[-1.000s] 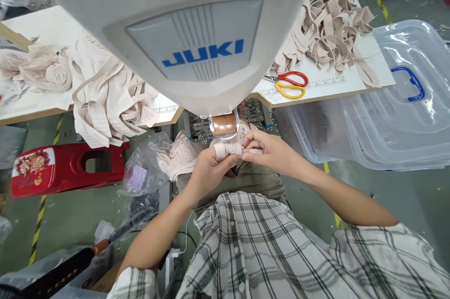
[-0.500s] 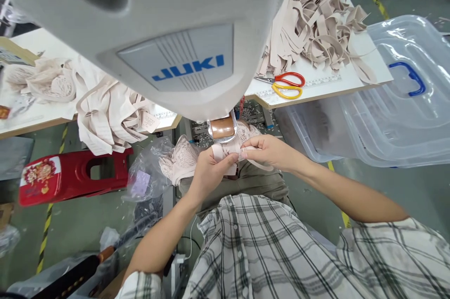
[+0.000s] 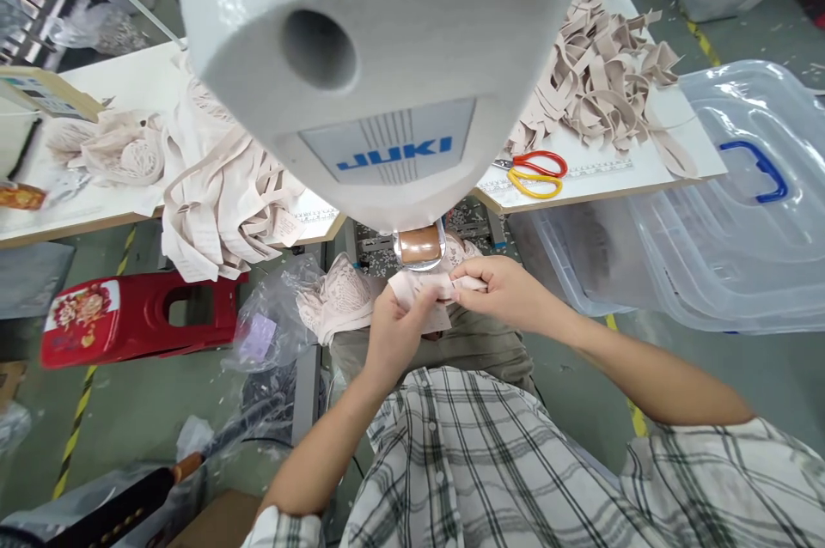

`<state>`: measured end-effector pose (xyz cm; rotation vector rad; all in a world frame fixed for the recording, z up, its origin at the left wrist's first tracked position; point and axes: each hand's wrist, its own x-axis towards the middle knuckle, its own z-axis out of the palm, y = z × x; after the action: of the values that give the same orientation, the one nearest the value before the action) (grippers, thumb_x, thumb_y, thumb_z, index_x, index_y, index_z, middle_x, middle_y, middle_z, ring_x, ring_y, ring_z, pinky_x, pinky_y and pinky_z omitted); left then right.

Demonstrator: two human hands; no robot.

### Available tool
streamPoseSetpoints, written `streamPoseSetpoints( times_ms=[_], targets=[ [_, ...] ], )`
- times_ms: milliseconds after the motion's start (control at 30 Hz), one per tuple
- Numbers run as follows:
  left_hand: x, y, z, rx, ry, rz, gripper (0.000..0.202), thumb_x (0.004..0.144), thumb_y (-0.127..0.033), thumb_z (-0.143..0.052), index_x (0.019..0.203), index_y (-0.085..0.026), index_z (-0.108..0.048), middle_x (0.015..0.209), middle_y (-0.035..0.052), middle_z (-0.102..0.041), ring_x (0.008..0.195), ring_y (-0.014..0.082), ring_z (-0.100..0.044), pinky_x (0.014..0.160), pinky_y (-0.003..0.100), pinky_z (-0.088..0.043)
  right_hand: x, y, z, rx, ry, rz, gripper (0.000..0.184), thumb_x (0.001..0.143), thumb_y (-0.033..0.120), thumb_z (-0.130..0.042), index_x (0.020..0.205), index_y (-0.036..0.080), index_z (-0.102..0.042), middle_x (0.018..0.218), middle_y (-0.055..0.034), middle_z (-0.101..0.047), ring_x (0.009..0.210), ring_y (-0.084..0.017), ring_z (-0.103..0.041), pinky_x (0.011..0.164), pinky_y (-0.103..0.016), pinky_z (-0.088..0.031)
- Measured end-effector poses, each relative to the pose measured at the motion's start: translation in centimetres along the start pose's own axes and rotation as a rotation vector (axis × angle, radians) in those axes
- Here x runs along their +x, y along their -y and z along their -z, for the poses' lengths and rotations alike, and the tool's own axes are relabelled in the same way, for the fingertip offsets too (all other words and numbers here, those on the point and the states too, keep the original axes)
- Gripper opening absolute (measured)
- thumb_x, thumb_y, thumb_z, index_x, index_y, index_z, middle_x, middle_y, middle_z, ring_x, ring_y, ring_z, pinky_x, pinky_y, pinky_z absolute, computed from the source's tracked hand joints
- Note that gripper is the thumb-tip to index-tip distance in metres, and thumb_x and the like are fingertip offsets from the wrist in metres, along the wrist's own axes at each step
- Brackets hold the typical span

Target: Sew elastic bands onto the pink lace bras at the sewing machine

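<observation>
Just below the head of a white JUKI sewing machine [image 3: 393, 144], my two hands pinch a pale pink fabric band. My left hand [image 3: 398, 331] grips the band [image 3: 407, 289] on the left, thumb on top. My right hand [image 3: 496, 290] pinches its right part between thumb and fingertips. A pale pink lace bra [image 3: 345, 295] drapes over my lap to the left; whether the band belongs to it I cannot tell. Behind my hands sits a brown, rounded part in a clear guard [image 3: 418, 247] on the machine. The needle is hidden.
Scissors with red and yellow handles [image 3: 538, 173] lie on the right tabletop, near a heap of beige strips [image 3: 599, 76]. More pale strips [image 3: 219, 204] hang over the left table's edge. A red stool [image 3: 142, 316] stands left, clear plastic boxes [image 3: 741, 230] right.
My view has shifted, showing more of the machine head. My hands have spread the band flatter, and the loop hanging by my right hand no longer shows.
</observation>
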<state>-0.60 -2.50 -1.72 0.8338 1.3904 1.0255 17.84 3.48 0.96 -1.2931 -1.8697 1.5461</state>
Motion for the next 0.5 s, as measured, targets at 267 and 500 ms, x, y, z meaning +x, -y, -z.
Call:
streamPoseSetpoints(
  times_ms=[267, 500],
  targets=[
    [-1.6, 1.0, 0.8, -0.331, 0.145, -0.296, 0.091, 0.085, -0.087, -0.013, 0.159, -0.033, -0.008, 0.123, 0.015, -0.07, 0.095, 0.0297, -0.073, 0.074, 0.047, -0.06, 2.6, 4.8, 3.1, 0.204, 0.466, 0.001, 0.019, 0.07, 0.034, -0.062, 0.082, 0.022, -0.07, 0.067, 0.0011, -0.064, 0.056, -0.012, -0.049, 0.054, -0.027, -0.035],
    [2.3, -1.6, 5.4, 0.636, 0.136, -0.981, 0.063, 0.082, -0.052, -0.073, 0.137, -0.025, -0.061, 0.132, 0.0138, -0.068, 0.119, 0.0335, -0.066, 0.104, 0.045, -0.052, 5.7, 6.8, 3.8, -0.609, 0.172, 0.266, 0.026, 0.071, 0.018, -0.052, 0.051, 0.02, -0.036, 0.049, 0.0032, -0.032, 0.051, -0.01, -0.024, 0.053, -0.031, -0.018]
  ],
)
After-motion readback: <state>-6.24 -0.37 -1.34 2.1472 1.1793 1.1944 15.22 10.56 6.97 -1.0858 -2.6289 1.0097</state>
